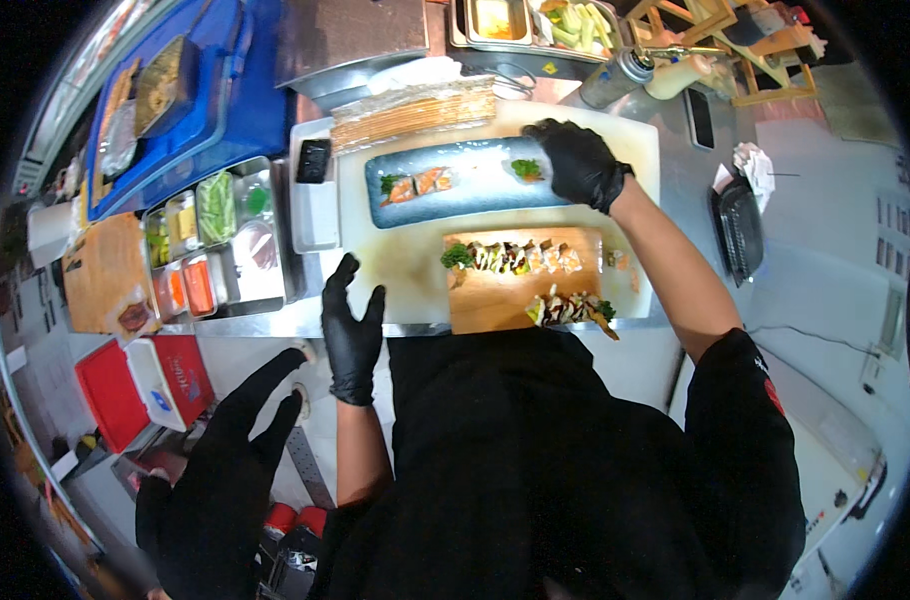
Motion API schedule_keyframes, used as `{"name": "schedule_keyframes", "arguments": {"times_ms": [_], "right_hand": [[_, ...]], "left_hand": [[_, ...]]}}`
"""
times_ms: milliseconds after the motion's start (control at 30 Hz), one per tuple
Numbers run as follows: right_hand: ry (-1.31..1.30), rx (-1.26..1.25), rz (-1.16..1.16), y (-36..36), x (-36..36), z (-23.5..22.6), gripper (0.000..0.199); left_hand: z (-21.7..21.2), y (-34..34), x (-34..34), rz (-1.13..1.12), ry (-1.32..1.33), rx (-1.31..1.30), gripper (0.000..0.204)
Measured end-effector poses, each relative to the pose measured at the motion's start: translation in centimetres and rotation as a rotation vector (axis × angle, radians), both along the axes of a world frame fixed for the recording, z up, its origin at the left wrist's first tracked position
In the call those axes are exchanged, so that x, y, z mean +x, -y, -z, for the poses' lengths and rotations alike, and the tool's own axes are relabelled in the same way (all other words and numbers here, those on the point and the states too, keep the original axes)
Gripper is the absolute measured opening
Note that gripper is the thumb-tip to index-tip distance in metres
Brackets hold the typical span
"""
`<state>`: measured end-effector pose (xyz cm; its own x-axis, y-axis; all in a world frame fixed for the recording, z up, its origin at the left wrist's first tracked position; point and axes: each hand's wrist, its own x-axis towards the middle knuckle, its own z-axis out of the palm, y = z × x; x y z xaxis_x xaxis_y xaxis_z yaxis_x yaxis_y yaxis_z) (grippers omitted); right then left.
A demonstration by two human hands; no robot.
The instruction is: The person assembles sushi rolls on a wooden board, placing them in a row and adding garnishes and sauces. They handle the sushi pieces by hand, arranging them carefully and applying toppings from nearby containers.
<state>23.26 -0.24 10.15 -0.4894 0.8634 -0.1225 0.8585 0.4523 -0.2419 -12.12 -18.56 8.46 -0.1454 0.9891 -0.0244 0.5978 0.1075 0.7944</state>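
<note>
A long blue plate point(465, 208) lies on the white cutting board point(405, 275). Toward its left end sit sushi pieces point(420, 184) topped in orange, beside a green garnish; another green sprig point(526, 170) lies near the right end. My right hand point(582, 163), in a black glove, is over that right end with its fingers curled in; whatever they hold, if anything, is hidden. Nearer me, a wooden board point(485, 300) bears a row of sauced sushi rolls point(520, 257) and a second, shorter group point(570, 308). My gloved left hand point(353, 335) hovers at the counter's front edge, fingers spread, holding nothing.
Behind the plate lies a wrapped bamboo mat point(415, 112). A steel tray of ingredient containers point(275, 290) stands left, a blue bin point(220, 100) beyond it. Bottles point(615, 80), a phone point(699, 118) and a black plastic container point(738, 230) are right. Another person point(210, 490) stands at lower left.
</note>
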Motion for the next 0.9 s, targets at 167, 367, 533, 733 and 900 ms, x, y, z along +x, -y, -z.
{"name": "schedule_keyframes", "arguments": {"times_ms": [167,367,533,733,900], "right_hand": [[-0.37,-0.319,-0.057,1.4,8.1,7.2,0.08],[-0.424,-0.247,-0.108,0.2,4.6,8.8,0.069],[-0.401,-0.243,-0.16,-0.8,2.8,9.6,0.044],[-0.568,-0.199,-0.115,-1.1,3.9,9.6,0.038],[-0.641,-0.16,-0.083,2.0,7.1,5.0,0.044]], "left_hand": [[1.8,1.2,-1.6,0.012,-0.016,-0.112,0.056],[-0.3,-0.6,-0.3,0.06,-0.074,-0.112,0.055],[-1.8,-0.4,1.5,0.01,-0.072,-0.115,0.054],[-3.3,0.4,3.4,0.015,-0.071,-0.106,0.054],[-5.7,-1.3,7.8,0.146,-0.056,-0.024,0.056]]}}
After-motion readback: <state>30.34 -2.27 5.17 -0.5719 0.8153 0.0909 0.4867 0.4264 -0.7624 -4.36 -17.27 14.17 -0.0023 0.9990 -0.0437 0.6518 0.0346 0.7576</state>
